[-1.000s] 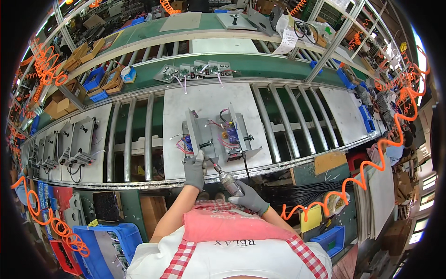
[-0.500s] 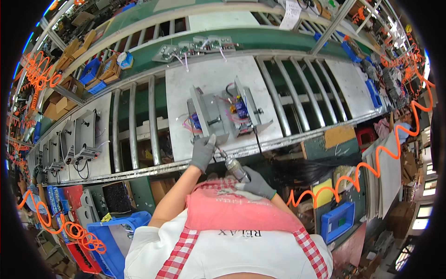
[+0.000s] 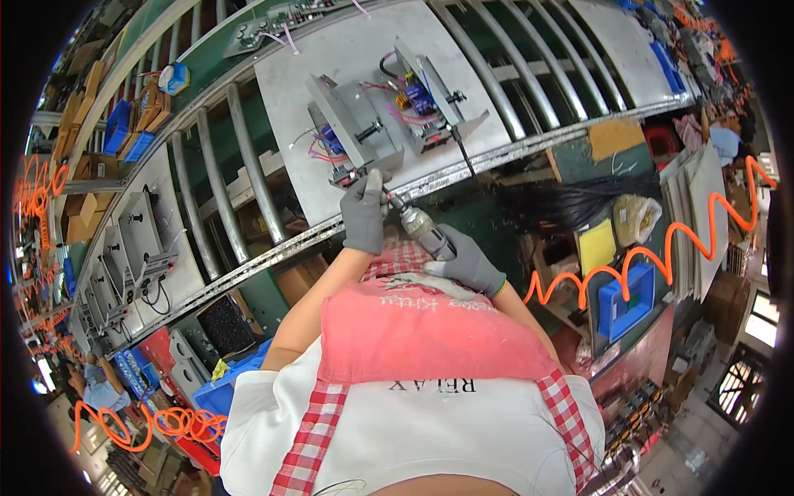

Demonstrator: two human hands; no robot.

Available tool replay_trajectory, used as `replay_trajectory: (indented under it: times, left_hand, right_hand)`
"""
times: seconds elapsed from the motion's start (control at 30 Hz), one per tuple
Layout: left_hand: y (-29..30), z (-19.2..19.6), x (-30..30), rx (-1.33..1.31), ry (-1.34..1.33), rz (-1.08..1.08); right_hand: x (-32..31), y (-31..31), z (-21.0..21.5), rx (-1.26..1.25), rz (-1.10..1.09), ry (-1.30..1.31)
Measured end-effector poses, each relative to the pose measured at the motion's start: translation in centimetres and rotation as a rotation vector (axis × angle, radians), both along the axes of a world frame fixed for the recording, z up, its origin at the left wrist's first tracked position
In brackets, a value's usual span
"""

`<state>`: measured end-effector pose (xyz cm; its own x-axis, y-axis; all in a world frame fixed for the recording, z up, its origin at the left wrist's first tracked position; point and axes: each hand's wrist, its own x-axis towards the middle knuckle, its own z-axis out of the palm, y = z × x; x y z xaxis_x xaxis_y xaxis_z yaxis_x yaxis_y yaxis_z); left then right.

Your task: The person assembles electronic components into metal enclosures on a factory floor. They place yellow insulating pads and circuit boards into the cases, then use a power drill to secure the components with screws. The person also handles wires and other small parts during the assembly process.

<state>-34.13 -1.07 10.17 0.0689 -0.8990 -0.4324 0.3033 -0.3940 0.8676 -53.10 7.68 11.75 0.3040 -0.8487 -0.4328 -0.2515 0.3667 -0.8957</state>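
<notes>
Two grey metal brackets stand side by side on a pale board, each with wires and a blue-purple part. My right hand, in a grey glove, is wrapped round a power screwdriver whose bit end points away from me, up and left. The bit meets the near end of the left bracket. There my gloved left hand pinches with closed fingertips; what lies between them is too small to tell. Apart from both hands stands the right bracket, with a black cable hanging off the board's near edge.
Metal rollers flank the board. More grey brackets sit on a board at the left. Circuit boards lie beyond. At the right are black cables, a blue bin and an orange coiled hose.
The view has turned and shifted, so the board and brackets appear higher and tilted. Both hands keep their places at the left bracket's near end, with the screwdriver still in the right.
</notes>
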Motion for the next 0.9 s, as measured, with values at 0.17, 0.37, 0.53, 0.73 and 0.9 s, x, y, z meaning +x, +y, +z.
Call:
replay_trajectory:
  times: [0.17, 0.37, 0.53, 0.73, 0.9]
  left_hand:
    - [-0.3, 0.0, 0.2, 0.025, -0.022, 0.002]
    - [-0.3, 0.6, 0.8, 0.054, 0.117, -0.079]
    - [-1.6, 0.1, 2.9, 0.035, -0.302, -0.469]
    - [-8.5, 1.5, 7.3, -0.069, -0.722, -0.492]
    - [-17.5, -3.7, 9.0, -0.006, -1.093, -0.418]
  right_hand:
    - [0.7, 0.4, 0.9, -0.029, -0.051, 0.038]
    - [0.4, 1.1, 0.1, 0.070, -0.087, -0.020]
    - [0.5, 1.5, -1.1, -0.066, -0.122, 0.080]
    - [0.2, 0.4, -5.5, 0.046, -0.109, 0.281]
    - [1.5, -1.5, -10.4, 0.075, -0.097, 0.335]
